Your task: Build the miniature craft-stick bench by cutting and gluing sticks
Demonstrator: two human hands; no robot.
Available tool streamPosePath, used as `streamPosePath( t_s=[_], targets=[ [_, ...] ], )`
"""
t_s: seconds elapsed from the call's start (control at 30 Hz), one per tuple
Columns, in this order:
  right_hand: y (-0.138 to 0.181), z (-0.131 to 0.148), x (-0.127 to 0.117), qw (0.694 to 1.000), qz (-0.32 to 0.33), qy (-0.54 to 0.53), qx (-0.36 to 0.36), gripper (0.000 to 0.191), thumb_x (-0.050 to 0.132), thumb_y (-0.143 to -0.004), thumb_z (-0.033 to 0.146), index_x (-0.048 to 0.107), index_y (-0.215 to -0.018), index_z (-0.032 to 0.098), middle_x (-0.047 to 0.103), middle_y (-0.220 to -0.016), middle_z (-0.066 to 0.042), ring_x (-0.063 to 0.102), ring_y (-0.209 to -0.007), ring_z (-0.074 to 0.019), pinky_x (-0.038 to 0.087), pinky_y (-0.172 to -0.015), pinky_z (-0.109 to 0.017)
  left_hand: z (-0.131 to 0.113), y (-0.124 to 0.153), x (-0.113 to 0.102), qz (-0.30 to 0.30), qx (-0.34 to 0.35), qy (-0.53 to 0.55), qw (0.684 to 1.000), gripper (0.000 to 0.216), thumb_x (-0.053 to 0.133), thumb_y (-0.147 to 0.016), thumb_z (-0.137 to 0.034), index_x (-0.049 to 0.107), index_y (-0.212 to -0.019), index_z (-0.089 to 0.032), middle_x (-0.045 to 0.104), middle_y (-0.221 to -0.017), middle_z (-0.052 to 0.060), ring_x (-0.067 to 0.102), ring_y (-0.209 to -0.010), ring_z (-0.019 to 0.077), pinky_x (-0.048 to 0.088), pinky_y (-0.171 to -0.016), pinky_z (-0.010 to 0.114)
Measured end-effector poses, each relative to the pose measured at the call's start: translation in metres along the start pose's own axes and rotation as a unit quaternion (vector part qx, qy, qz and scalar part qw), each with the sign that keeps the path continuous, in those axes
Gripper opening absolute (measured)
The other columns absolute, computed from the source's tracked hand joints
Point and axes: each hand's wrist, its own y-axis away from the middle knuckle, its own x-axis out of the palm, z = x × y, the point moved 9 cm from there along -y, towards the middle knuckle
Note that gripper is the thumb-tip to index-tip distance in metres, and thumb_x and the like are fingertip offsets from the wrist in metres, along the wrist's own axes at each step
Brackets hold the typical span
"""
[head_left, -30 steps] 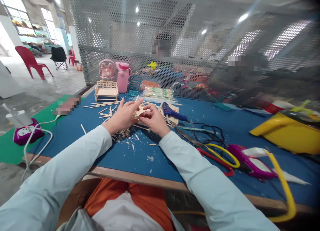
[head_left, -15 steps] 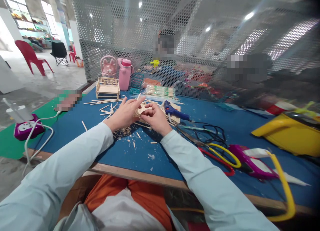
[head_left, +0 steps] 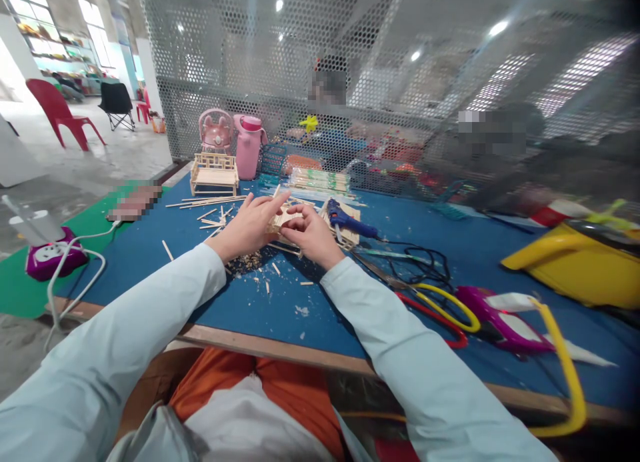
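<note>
Between my two hands is a small model of pale wooden sticks [head_left: 285, 218], partly covered by my fingers. My left hand [head_left: 249, 227] is closed around its left side, with the fingers over the top. On the near right side, my right hand [head_left: 313, 235] pinches the model between thumb and fingers. A blue glue gun [head_left: 350, 222] lies just beyond my right hand, on another piece built of sticks [head_left: 354, 235]. Loose sticks [head_left: 213, 201] and crumbs of wood [head_left: 247, 262] are scattered by my left hand.
A finished-looking stick bench [head_left: 215, 175] stands at the back left by a pink bottle [head_left: 249, 149]. Scissors with red and yellow handles [head_left: 445, 309], black cable [head_left: 425, 265] and a purple power strip [head_left: 505, 322] lie on the right. A perforated metal screen [head_left: 280, 69] rises behind.
Both hands keep nearly the same hold on the stick model. The whole view has shifted very slightly; nothing on the table has visibly been moved.
</note>
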Motion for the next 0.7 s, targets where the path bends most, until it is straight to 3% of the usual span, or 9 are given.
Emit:
streamPosePath(
  t_s=[0.7],
  targets=[
    [0.0032,0.0006,-0.0012,1.000,-0.015,-0.005,0.001,0.039,0.063,-0.061,0.022,0.041,-0.093,0.023,0.058,-0.058,0.009,0.054,-0.051,-0.0100,0.039,-0.054,-0.023,0.0003,-0.0007,0.0004,0.002,-0.009,0.016,1.000,0.081,0.064,-0.074,-0.016,0.020,-0.142,-0.016,0.058,-0.120,0.012,0.043,-0.121,0.0263,0.025,-0.106,0.051]
  ],
)
